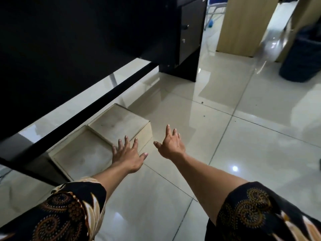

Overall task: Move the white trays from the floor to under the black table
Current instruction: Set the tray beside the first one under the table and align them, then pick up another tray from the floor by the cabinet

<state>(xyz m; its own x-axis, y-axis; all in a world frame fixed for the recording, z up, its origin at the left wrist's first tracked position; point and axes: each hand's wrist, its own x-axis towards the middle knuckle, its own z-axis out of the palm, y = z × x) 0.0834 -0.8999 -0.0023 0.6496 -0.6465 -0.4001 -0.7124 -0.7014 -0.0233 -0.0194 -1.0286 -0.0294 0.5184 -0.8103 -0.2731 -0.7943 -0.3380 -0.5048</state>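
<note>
Two pale white trays lie on the tiled floor, partly beneath the black table (69, 54). The nearer tray (81, 153) sits open side up. The farther tray (119, 124) lies next to it, its flat face up and its near corner jutting out past the table edge. My left hand (127, 152) hovers over the seam between the two trays with its fingers spread, holding nothing. My right hand (171, 142) is spread open above bare floor, just right of the farther tray's corner.
A black drawer cabinet (187, 32) stands at the table's far end. Beyond it are a light wooden panel (241, 23) and a dark bin (302, 54) at the right. Glossy floor tiles (243, 136) stretch to the right.
</note>
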